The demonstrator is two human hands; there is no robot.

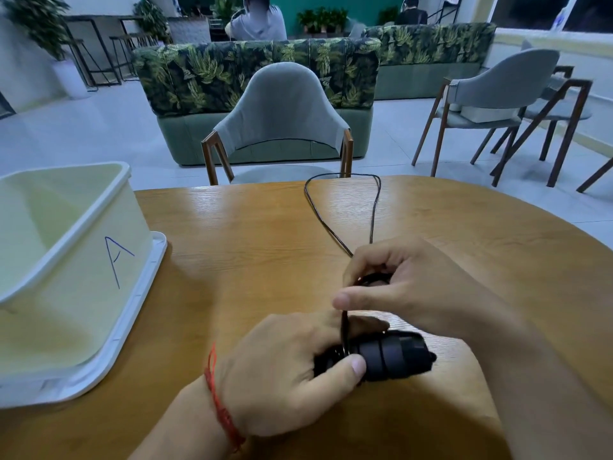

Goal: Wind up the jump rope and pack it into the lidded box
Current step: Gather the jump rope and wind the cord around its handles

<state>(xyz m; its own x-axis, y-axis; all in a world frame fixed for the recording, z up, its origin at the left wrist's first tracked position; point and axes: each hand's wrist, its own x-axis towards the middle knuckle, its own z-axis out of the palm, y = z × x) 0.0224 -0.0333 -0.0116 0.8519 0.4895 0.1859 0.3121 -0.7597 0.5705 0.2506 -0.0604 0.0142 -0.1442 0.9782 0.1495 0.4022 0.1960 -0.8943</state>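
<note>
My left hand (288,366) grips the black jump rope handles (394,356) low over the wooden table (232,244), with a few turns of cord wound around them. My right hand (408,287) sits just above and pinches the thin black rope (331,232). From there the rope runs away across the table in a long loop that reaches the far edge. The pale box (56,260), marked with a blue letter A, stands open at the left. It rests on its white lid (132,313).
A grey chair (278,121) faces me across the table, with a leaf-patterned sofa (258,71) behind it. More chairs (497,101) stand at the right. Two people sit far in the background.
</note>
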